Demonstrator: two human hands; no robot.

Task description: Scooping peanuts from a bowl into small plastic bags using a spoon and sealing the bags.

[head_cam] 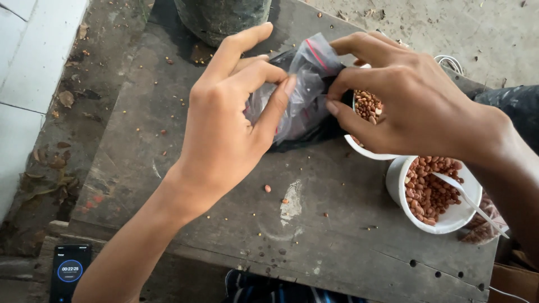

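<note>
Both my hands hold a small clear plastic bag (303, 92) with a red strip over a dark wooden table (224, 224). My left hand (236, 118) pinches the bag's left side with its fingers curled around it. My right hand (404, 101) pinches the bag's right edge between thumb and fingers. Under my right hand sits a white bowl of peanuts (368, 109), partly hidden. A second white cup of peanuts (432, 193) with a white plastic spoon (471, 205) stands to the right. A black bag (314, 134) lies beneath the clear one.
A dark round container (222, 17) stands at the table's far edge. Loose peanuts (268, 188) and crumbs are scattered on the wood. A phone showing a timer (69, 272) lies at the lower left. A filled clear bag of peanuts (485, 221) rests by the right edge.
</note>
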